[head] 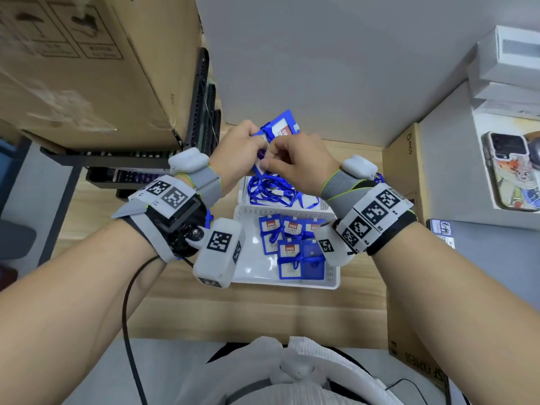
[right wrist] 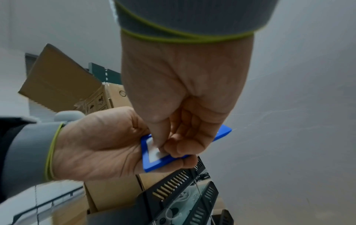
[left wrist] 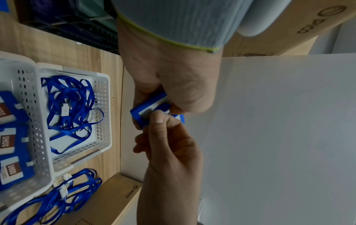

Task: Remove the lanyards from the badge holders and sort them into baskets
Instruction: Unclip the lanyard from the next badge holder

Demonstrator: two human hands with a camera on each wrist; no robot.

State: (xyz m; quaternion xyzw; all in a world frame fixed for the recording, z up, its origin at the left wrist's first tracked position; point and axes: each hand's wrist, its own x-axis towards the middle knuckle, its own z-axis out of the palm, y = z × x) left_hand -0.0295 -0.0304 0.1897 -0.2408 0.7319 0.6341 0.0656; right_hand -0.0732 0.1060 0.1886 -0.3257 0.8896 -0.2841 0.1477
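My left hand [head: 244, 149] grips a blue badge holder [head: 283, 126] above the far end of the table. My right hand [head: 270, 162] pinches the blue lanyard [head: 257, 171] where it hangs from the holder's near edge. In the left wrist view the left hand [left wrist: 154, 105] curls round the badge holder [left wrist: 149, 108], and the right hand [left wrist: 162, 119] comes up from below. The right wrist view has the right hand [right wrist: 167, 150] pinching at the badge holder [right wrist: 154, 163] window, with the left hand [right wrist: 123, 146] beneath it. A white basket [head: 243, 190] holds loose lanyards [head: 273, 191]. A nearer basket [head: 292, 285] holds several badge holders [head: 287, 248].
A large cardboard box [head: 87, 68] and black racks [head: 201, 112] stand at the left. On the right sit a PICO box [head: 404, 171] and a phone [head: 511, 171]. More lanyards [left wrist: 57, 197] lie on the wooden table beside the baskets. A white panel [head: 321, 68] rises behind.
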